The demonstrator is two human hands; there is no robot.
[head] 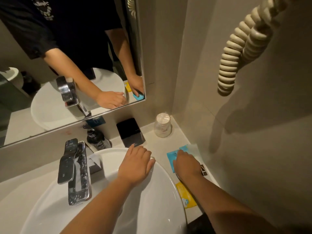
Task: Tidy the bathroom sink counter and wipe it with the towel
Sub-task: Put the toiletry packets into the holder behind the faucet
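The surface (157,144) is a pale counter that runs around a white round sink (162,191) and ends at the wall corner on the right. No towel shows in this view.

To the right of the sink, the right hand (184,163) lies palm down on a blue sachet (171,157), its fingers spread flat over the packet and pressing on it, not closed around it. Under the far edge of this packet a second, paler blue sachet (190,147) shows, close to the wall. Just beside the right wrist, away from the sink, is a small dark brown packet (204,170). Nearer to the person, a yellow sachet (184,195) lies touching the sink's right rim, partly under the right forearm.

The left hand (136,163) rests on the far right rim of the sink, fingers bent loosely over the edge, with nothing in it.

Behind the sink, a black square box (130,131) stands near the left fingertips. To the right of it, in the corner, is a wrapped stack of paper cups (163,124), upside down. At the sink's far left are a dark pump bottle (97,137) and a chrome faucet (74,169). Above hangs the mirror (50,73), and on the right wall a cream coiled cord (239,48).
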